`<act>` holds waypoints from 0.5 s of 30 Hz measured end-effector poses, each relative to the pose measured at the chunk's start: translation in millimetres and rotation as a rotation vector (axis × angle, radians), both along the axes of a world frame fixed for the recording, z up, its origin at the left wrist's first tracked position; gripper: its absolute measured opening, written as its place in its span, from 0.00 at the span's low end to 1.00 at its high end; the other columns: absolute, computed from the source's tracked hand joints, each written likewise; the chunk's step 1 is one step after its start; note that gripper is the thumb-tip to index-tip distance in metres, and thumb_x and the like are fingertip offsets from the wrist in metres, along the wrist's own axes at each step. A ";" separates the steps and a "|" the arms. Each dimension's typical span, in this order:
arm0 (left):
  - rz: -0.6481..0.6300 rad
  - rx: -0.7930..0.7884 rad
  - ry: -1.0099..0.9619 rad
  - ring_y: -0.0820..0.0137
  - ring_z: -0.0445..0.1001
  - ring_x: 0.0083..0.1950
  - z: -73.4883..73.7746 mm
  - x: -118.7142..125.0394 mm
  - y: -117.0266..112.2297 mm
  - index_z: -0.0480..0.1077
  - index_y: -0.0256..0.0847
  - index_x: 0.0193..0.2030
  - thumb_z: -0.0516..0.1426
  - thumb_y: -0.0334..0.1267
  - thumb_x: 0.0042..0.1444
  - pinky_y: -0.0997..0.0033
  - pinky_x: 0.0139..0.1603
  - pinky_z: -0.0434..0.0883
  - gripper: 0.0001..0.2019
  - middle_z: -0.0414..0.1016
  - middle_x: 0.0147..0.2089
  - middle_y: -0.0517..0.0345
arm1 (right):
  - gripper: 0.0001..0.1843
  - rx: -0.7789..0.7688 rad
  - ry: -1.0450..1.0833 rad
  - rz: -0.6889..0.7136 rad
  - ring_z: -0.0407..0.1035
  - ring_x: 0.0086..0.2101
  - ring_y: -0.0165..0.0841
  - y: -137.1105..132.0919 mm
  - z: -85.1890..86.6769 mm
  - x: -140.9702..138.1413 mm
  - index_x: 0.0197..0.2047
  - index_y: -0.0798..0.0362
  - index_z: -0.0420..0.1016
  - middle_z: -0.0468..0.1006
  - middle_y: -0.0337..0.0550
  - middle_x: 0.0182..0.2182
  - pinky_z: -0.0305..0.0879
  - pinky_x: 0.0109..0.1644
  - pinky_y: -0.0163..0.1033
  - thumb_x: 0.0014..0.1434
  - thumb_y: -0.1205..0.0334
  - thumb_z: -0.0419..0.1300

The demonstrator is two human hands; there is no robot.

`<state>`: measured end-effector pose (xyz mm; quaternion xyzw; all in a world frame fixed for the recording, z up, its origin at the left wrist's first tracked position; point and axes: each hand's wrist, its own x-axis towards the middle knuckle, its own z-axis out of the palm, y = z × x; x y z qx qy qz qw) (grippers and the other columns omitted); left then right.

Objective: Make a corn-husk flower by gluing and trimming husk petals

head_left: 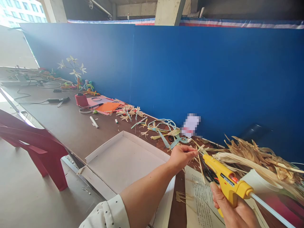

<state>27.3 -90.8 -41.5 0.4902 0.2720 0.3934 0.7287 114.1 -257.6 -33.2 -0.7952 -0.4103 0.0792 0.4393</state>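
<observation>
My left hand reaches over the table from the white tray's side, thumb and fingers pinched on a small pale strip of husk. A yellow glue gun with a clear glue stick out of its back is gripped in my right hand. Its nozzle points up and left, close to the strip; whether they touch I cannot tell. Behind the gun, black-handled scissors are partly hidden. Beneath it lies a printed sheet.
An open white box lid lies left of my arm. Dried corn husks are heaped at right beside a white cup. Blue-green stems and scraps line the blue partition. A red chair stands at left.
</observation>
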 end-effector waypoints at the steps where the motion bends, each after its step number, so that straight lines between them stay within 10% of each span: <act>1: -0.001 -0.001 -0.003 0.81 0.56 0.23 -0.2 0.2 0.2 0.77 0.33 0.32 0.65 0.41 0.43 0.76 0.26 0.55 0.12 0.66 0.22 0.63 | 0.29 -0.001 -0.003 -0.004 0.71 0.28 0.44 0.1 -0.1 -0.2 0.39 0.50 0.74 0.76 0.42 0.24 0.66 0.30 0.42 0.46 0.33 0.59; 15: -0.015 -0.043 -0.048 0.80 0.56 0.23 0.5 0.3 0.6 0.76 0.33 0.30 0.67 0.44 0.38 0.76 0.26 0.54 0.16 0.66 0.22 0.62 | 0.28 -0.042 0.057 -0.011 0.70 0.27 0.41 -2.8 -4.4 4.2 0.34 0.50 0.72 0.75 0.41 0.22 0.66 0.29 0.40 0.46 0.33 0.59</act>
